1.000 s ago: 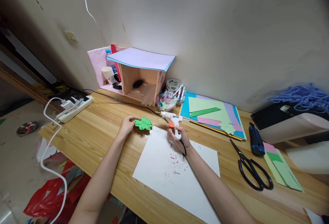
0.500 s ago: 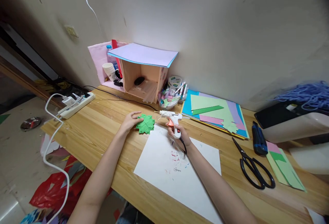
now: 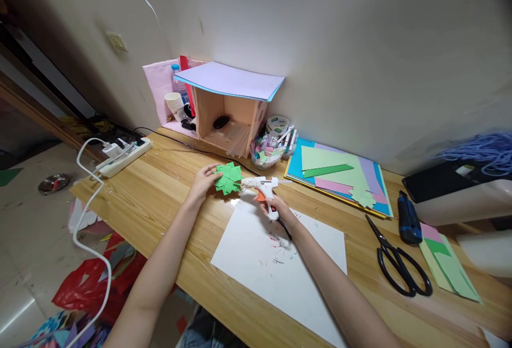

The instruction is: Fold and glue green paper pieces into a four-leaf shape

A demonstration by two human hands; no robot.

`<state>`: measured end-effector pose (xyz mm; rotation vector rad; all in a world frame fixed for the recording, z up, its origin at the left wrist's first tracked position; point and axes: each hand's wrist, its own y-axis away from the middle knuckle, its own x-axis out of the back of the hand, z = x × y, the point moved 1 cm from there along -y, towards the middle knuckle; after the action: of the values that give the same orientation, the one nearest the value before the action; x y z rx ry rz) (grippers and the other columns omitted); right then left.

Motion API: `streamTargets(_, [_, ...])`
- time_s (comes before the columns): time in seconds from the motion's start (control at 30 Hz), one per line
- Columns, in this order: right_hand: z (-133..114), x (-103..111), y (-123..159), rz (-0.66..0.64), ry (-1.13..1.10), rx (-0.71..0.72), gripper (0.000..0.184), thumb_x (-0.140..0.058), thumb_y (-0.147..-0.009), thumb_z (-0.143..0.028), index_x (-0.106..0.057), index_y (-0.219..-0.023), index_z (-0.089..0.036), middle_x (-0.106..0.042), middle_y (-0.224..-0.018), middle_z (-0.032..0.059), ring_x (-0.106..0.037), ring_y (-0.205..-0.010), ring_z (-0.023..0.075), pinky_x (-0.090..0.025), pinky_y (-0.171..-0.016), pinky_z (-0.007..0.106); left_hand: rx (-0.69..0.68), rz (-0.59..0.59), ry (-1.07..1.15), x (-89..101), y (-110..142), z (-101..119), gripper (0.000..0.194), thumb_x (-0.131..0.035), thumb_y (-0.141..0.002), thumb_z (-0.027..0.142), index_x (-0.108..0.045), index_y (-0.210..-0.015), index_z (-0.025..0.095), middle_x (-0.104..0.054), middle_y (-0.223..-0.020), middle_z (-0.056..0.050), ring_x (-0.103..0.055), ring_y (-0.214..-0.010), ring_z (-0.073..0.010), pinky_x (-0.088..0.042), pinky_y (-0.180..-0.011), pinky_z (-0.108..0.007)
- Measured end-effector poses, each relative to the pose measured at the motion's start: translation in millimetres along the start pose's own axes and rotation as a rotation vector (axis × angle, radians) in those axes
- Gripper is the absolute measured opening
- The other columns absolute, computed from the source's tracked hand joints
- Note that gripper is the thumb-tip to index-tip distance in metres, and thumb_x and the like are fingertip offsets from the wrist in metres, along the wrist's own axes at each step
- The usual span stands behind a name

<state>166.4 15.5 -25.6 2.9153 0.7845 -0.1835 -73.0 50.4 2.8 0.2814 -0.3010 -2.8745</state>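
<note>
Between thumb and fingers, my left hand [image 3: 206, 181] grips the left edge of a green folded-paper piece [image 3: 228, 179] with a jagged, leaf-like outline, tilted up off the table. My right hand [image 3: 279, 209] is wrapped round the handle of a white hot glue gun [image 3: 264, 184] with an orange trigger. Its nozzle points left and meets or overlaps the right edge of the green piece; whether they touch I cannot tell. Under the right hand and forearm lies a white sheet of paper [image 3: 248, 247] with coloured marks.
Behind stands an open box [image 3: 232, 116] topped by lilac paper. A bowl of scraps [image 3: 266, 156] sits beside it. Coloured paper sheets [image 3: 332, 164], black scissors [image 3: 394, 257] and a blue-black cutter [image 3: 408, 220] lie to the right. A white power strip [image 3: 126, 159] rests at the left edge.
My left hand has raised and tilted the green piece. The glue gun's nozzle has come up close against its right edge. The whole view has shifted slightly.
</note>
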Motion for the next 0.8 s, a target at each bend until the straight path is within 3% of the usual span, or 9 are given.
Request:
streamTargets(0.33, [0.4,4.1,0.1,0.080,-0.026,0.029,0.043,-0.038,-0.075,-0.044,-0.059,-0.093,-0.010,-0.044,-0.049,-0.0022,-0.034,-0.044,0.0105,-0.026,-0.046,0.025,-0.038,0.015,-0.007,-2.6,4.4,5.3,0.049,-0.076,-0.048,0.021,-0.062,-0.095,0.013,-0.066,-0.089,-0.008,-0.062,-0.080,-0.0160,-0.048,-0.070,-0.025])
streamTargets(0.53, [0.5,4.7,0.0,0.023,-0.005,0.019,0.043,-0.039,-0.075,-0.042,-0.060,-0.092,-0.009,-0.045,-0.048,-0.0011,-0.034,-0.045,0.0107,-0.025,-0.046,0.025,-0.039,0.012,-0.013,-0.9,2.8,4.2,0.052,-0.075,-0.049,0.023,-0.061,-0.097,0.013,-0.066,-0.091,-0.008,-0.061,-0.078,-0.0151,-0.047,-0.067,-0.023])
streamTargets(0.8, [2.8,6.6,-2.7,0.074,-0.016,0.020,0.045,-0.038,-0.075,-0.046,-0.059,-0.092,-0.010,-0.043,-0.048,-0.0020,-0.035,-0.044,0.0108,-0.026,-0.044,0.025,-0.045,0.040,0.002,-0.1,1.8,4.1,0.051,-0.075,-0.045,0.021,-0.063,-0.094,0.013,-0.066,-0.088,-0.007,-0.061,-0.079,-0.0167,-0.047,-0.070,-0.026])
